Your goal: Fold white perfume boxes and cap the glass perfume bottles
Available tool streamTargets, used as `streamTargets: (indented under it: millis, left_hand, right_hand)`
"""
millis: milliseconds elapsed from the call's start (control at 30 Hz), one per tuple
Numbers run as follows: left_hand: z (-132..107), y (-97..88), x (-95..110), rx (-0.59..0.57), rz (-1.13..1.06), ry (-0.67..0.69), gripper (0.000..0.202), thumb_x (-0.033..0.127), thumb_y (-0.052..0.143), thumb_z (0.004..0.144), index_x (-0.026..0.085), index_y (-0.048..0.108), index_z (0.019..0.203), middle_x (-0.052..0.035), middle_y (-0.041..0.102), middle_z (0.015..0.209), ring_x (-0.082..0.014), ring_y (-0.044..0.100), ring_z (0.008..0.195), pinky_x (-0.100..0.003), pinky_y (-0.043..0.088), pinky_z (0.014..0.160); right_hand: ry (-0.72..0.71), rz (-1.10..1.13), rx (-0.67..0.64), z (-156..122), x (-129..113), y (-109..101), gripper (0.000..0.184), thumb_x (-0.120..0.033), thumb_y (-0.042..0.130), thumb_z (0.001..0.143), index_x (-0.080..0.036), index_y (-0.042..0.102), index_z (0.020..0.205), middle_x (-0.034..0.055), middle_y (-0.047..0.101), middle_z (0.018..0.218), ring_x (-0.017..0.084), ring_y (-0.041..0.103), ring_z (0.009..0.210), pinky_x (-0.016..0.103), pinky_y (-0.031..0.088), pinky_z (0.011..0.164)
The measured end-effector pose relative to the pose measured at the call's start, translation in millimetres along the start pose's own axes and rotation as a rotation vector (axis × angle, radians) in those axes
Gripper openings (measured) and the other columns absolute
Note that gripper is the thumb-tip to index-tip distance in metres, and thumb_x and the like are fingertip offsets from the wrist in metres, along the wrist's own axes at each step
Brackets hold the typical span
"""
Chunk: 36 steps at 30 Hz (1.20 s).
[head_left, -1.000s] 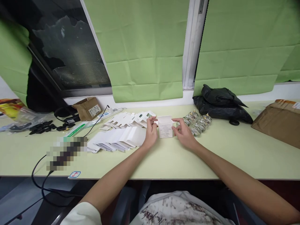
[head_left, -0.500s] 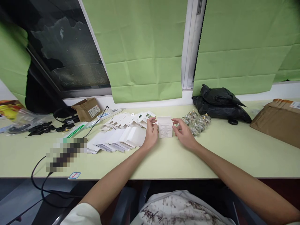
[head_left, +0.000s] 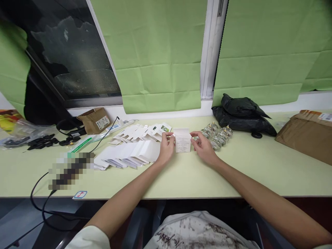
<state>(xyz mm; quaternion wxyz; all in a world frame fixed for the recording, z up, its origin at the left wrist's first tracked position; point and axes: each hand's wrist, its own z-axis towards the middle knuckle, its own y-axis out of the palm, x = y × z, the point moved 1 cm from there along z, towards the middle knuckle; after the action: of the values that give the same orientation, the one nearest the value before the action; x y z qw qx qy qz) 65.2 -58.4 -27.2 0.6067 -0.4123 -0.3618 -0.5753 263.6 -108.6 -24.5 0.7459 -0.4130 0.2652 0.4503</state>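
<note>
A small white carton (head_left: 183,144) with fine print on its near face stands upright between my two hands. Its upper part is plain, and I cannot tell whether its top is open. My left hand (head_left: 166,147) has thumb and fingers pinched at its left edge. Over on the right side, the thumb and index finger of my right hand (head_left: 203,147) hold the other edge. Close to my left hand lie overlapping white folded paper pieces (head_left: 132,152), with flat white cardboard pieces (head_left: 138,132) behind them. Clear, shiny ornaments with gold caps (head_left: 221,136) sit beyond my right hand.
Black plastic bags (head_left: 241,116) lie by the window, and a brown package (head_left: 307,136) is at the far right. On the left are an open brown box (head_left: 95,121), dark small parts (head_left: 43,141) and a black cable (head_left: 33,193) over the table's front edge.
The view has shifted very slightly. Both hands keep almost the same position on the carton.
</note>
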Motion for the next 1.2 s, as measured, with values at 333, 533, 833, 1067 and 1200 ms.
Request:
streamTargets:
  millis: [333,533,833,1067,1200]
  left_hand:
    - [-4,0.8,2,-0.03,0.075,0.097,0.029,0.05,0.054,0.102,0.022,0.055,0.109,-0.0086,0.063,0.12,-0.0175,0.063,0.094,-0.032,0.053,0.078]
    - [-6,3.3,3,-0.046,0.106,0.208,0.036,0.048,0.073,0.091,0.022,0.053,0.107,-0.008,0.058,0.122,-0.0163,0.061,0.094,-0.033,0.053,0.083]
    - [-3,-1.1,6,-0.004,0.127,0.239,0.019,0.039,0.07,0.094,0.021,0.067,0.102,-0.0067,0.058,0.115,-0.0181,0.061,0.105,-0.028,0.052,0.08]
    - [-1,-2.0,4,0.014,0.119,0.171,0.022,0.04,0.064,0.098,0.022,0.075,0.106,-0.0076,0.06,0.112,-0.0184,0.062,0.104,-0.028,0.051,0.079]
    - [-2,0.3,4,0.008,0.113,0.181,0.023,0.041,0.065,0.097,0.021,0.068,0.108,-0.0073,0.061,0.115,-0.0165,0.062,0.097,-0.029,0.052,0.079]
  right_hand:
    - [0.041,-0.032,0.04,0,2,-3,0.027,-0.046,0.054,0.099,-0.027,0.061,0.117,0.0003,0.061,0.073,0.021,0.06,0.063,0.035,0.048,0.058]
    - [0.065,-0.028,0.084,-1,9,-4,0.031,-0.05,0.055,0.098,-0.025,0.061,0.115,-0.0002,0.062,0.068,0.021,0.06,0.059,0.033,0.045,0.053]
    - [0.038,-0.058,0.081,-1,9,-6,0.031,-0.049,0.056,0.098,-0.023,0.064,0.111,0.0008,0.066,0.073,0.019,0.061,0.059,0.031,0.047,0.057]
    - [0.021,-0.081,0.074,-3,7,-8,0.029,-0.047,0.057,0.098,-0.023,0.065,0.112,0.001,0.066,0.075,0.019,0.064,0.06,0.031,0.048,0.06]
    - [0.031,-0.088,0.08,-2,7,-6,0.03,-0.048,0.059,0.097,-0.023,0.065,0.112,-0.0004,0.064,0.069,0.021,0.064,0.061,0.033,0.048,0.062]
